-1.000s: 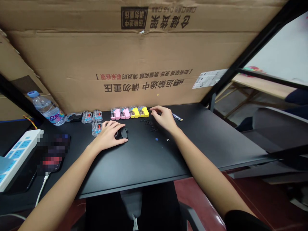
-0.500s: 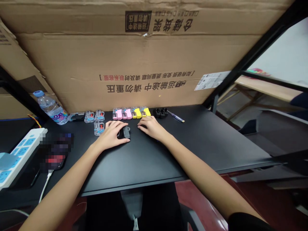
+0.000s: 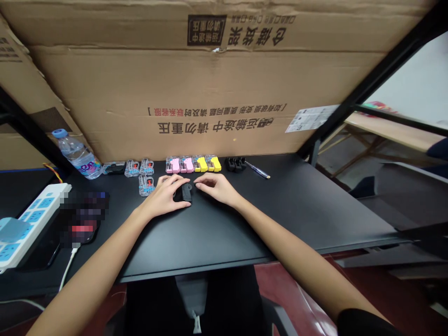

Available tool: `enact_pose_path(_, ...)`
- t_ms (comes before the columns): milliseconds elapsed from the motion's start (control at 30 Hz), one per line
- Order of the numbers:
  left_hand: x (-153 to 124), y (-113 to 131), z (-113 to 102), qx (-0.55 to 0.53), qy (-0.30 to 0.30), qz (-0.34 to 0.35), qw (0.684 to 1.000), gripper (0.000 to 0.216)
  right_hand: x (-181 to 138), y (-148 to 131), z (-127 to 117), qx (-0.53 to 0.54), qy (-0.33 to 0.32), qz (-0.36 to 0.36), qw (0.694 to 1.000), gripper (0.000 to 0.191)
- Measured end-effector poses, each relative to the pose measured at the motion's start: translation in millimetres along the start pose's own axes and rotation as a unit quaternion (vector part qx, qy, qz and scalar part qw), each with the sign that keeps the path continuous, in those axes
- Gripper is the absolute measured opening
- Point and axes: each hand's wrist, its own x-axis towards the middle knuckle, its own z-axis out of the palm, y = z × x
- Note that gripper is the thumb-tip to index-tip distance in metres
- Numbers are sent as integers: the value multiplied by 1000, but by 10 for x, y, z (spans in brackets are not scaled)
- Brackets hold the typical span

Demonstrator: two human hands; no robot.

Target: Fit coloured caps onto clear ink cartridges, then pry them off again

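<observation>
A small black part (image 3: 187,194) is lying just right of the left palm, its long axis running roughly away from the person, between the hands. The left hand (image 3: 161,196) is nearer and is holding it: half open, palm arching over the surface (image 3: 224,238), thumb gripping the near end and forefinger bending around the far end. The right hand (image 3: 217,188) is hovering or resting just beside the part, off its far right corner, thumb and forefinger almost meeting; whether they are pinching something tiny, one cannot tell. Beyond both hands, pink pieces (image 3: 174,165) and yellow pieces (image 3: 201,164) are standing in a row, with black pieces (image 3: 235,164) sitting farther right
</observation>
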Motion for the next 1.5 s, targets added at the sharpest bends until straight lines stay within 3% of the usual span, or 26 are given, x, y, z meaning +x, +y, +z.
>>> enact_pose_path(100,11,6,-10,-2,-1,14,1000,71,-6,-65,94,75,-17,24,997,32)
enact_pose_path(633,30,63,-19,-6,7,33,999,82,21,-89,305,224,22,106,969,45)
enact_pose_path(967,33,86,-8,-1,6,40,999,82,18,-92,356,276,49,145,949,37)
enact_pose_path(1367,33,107,-3,11,11,36,999,77,20,17,346,251,16,130,959,38)
enact_pose_path(1500,26,109,-14,8,-2,28,1000,72,38,138,207,146,32,78,986,31)
